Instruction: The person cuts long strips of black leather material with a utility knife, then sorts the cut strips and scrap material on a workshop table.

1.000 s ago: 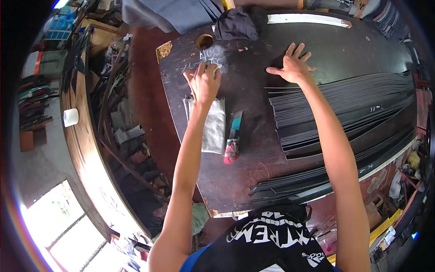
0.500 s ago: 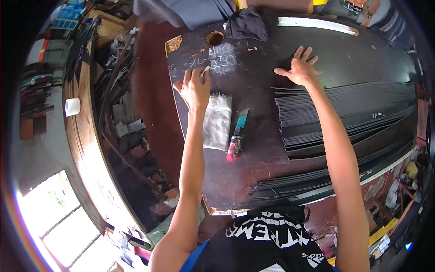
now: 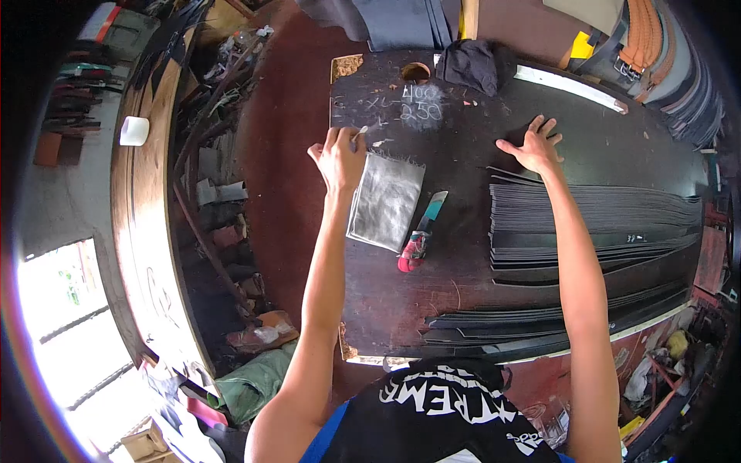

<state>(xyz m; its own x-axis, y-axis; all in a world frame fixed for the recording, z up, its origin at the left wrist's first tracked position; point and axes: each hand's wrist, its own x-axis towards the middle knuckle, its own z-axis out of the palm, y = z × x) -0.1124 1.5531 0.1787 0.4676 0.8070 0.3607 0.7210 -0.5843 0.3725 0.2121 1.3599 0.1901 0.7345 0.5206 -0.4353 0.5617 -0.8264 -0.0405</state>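
Note:
My left hand (image 3: 338, 160) is near the table's left edge, just above a folded grey cloth (image 3: 387, 202). Its fingers are pinched around a small white piece that looks like chalk (image 3: 361, 132). Chalk numbers (image 3: 421, 102) are written on the dark table just beyond the hand. My right hand (image 3: 534, 147) lies with fingers spread on the table, beyond a stack of dark strips (image 3: 594, 220), and holds nothing. A knife (image 3: 426, 231) with a teal blade part and a red wrapped handle rests beside the cloth.
A black cloth bundle (image 3: 468, 65) lies by a round hole (image 3: 415, 72) in the tabletop. Behind it is a white strip (image 3: 571, 87). More dark strips (image 3: 540, 320) lie along the near edge. Belts (image 3: 642, 35) hang at the far right. A white roll (image 3: 134, 131) is on the left.
The view has shifted, so the table appears farther right and lower. My left hand has drawn slightly back from the numbers, uncovering more chalk marks. My right hand stays spread on the table.

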